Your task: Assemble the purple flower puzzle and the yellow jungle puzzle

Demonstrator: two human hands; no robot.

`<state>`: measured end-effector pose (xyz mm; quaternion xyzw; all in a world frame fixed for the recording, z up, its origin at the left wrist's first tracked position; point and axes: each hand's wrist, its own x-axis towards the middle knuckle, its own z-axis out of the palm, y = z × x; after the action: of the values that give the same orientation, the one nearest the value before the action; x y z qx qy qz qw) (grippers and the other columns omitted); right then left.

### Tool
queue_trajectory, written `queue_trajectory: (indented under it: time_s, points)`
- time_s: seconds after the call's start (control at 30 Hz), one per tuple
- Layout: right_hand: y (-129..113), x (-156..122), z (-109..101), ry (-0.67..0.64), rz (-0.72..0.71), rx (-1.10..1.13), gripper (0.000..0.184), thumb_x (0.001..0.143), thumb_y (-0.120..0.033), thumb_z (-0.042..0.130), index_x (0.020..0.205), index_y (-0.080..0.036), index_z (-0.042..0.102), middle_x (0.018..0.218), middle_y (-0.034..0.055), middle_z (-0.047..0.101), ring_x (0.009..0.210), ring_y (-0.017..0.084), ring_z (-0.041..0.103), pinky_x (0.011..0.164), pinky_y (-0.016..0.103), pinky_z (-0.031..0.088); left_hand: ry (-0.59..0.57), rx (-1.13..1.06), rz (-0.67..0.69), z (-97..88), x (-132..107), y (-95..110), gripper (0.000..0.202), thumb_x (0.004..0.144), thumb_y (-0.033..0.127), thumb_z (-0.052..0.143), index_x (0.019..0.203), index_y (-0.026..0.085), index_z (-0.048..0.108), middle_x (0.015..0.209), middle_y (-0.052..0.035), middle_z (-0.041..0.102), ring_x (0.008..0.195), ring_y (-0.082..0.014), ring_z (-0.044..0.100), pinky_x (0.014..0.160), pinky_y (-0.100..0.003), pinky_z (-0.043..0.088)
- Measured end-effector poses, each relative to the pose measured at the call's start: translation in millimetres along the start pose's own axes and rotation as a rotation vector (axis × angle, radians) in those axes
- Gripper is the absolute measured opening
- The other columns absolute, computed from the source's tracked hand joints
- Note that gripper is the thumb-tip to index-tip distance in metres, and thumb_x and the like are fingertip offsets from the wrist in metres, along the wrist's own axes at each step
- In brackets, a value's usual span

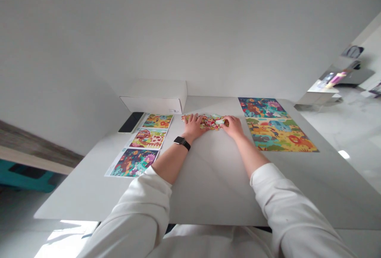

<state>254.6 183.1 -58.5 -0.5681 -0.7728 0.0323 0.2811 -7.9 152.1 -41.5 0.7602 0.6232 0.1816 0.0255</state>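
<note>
A small heap of colourful puzzle pieces [210, 122] lies at the middle back of the white table [208, 186]. My left hand [193, 126], with a black watch on the wrist, rests flat on the heap's left side, fingers spread. On the right side of the heap sits my right hand [233, 126], its fingers curled against the pieces. Whether it grips a piece is unclear. Both sleeves are white.
A sheet with three colourful pictures [142, 145] lies left of my hands. Two finished colourful puzzles [272, 127] lie to the right. A white box [154, 96] stands at the back, a black phone [131, 122] beside it. A teal item [24, 174] sits at far left.
</note>
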Motion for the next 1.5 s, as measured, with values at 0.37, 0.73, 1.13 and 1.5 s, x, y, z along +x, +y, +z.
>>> queue_trajectory:
  time_s: [0.37, 0.73, 1.13, 1.5]
  points:
    - [-36, -35, -70, 0.241, 0.016, 0.462, 0.048, 0.095, -0.053, 0.072, 0.133, -0.025, 0.066, 0.103, 0.0081, 0.08, 0.096, 0.028, 0.076, 0.096, 0.043, 0.061, 0.178, -0.843, -0.043, -61.9, -23, 30, 0.042, 0.106, 0.047, 0.061, 0.134, 0.017, 0.07, 0.13, -0.0157, 0.076, 0.124, -0.0278, 0.07, 0.104, -0.041, 0.058]
    - [-94, -111, -71, 0.016, -0.035, 0.685, 0.051, 0.096, -0.053, 0.069, 0.139, -0.028, 0.065, 0.095, 0.0038, 0.076, 0.086, 0.023, 0.074, 0.089, 0.038, 0.063, -0.137, -1.347, -0.231, -57.7, -96, 78, 0.05, 0.072, 0.052, 0.098, 0.093, 0.02, 0.066, 0.083, -0.0013, 0.073, 0.075, -0.0144, 0.072, 0.071, -0.028, 0.058]
    - [-79, -118, -46, -0.131, 0.211, 0.953, 0.052, 0.082, -0.072, 0.076, 0.102, -0.024, 0.072, 0.088, 0.0046, 0.079, 0.084, 0.026, 0.076, 0.087, 0.043, 0.064, -0.135, -1.394, -0.285, -31.8, -104, 69, 0.057, 0.067, 0.057, 0.1, 0.083, 0.02, 0.059, 0.072, 0.0024, 0.069, 0.063, -0.0115, 0.066, 0.069, -0.028, 0.056]
    - [-87, -120, -57, -0.073, 0.321, 1.047, 0.054, 0.072, -0.071, 0.087, 0.095, -0.024, 0.074, 0.077, 0.0007, 0.073, 0.077, 0.022, 0.068, 0.078, 0.036, 0.058, -0.111, -1.5, -0.402, -34.4, -108, 73, 0.044, 0.098, 0.062, 0.072, 0.103, 0.018, 0.068, 0.082, -0.0014, 0.072, 0.066, -0.013, 0.071, 0.067, -0.026, 0.058]
